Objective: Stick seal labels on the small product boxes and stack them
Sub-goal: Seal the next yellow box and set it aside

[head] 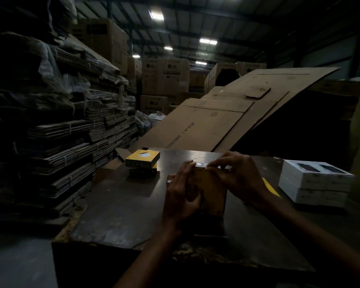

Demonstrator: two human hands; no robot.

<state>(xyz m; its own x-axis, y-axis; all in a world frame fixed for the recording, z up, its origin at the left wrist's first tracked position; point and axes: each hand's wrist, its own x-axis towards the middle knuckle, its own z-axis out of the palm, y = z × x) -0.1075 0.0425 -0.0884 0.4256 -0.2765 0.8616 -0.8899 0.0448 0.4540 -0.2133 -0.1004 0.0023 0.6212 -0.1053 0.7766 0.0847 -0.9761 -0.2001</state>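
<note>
Hands first: my left hand (180, 194) grips the upright yellow box (211, 192) near the table (116, 204) middle, fingers curled round its left side. My right hand (235, 175) pinches at the box's top edge, where a small shiny seal label (200, 164) sits. Two yellow boxes (142, 161) are stacked toward the far left corner; white boxes (315, 181) are stacked at the right edge.

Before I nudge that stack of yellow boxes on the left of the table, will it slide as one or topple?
The stack of yellow boxes is low and flat, so toppling seems unlikely. The top box sits skewed over the one beneath, so it may slide off first. The table looks smooth, so sliding should be easy.
</note>
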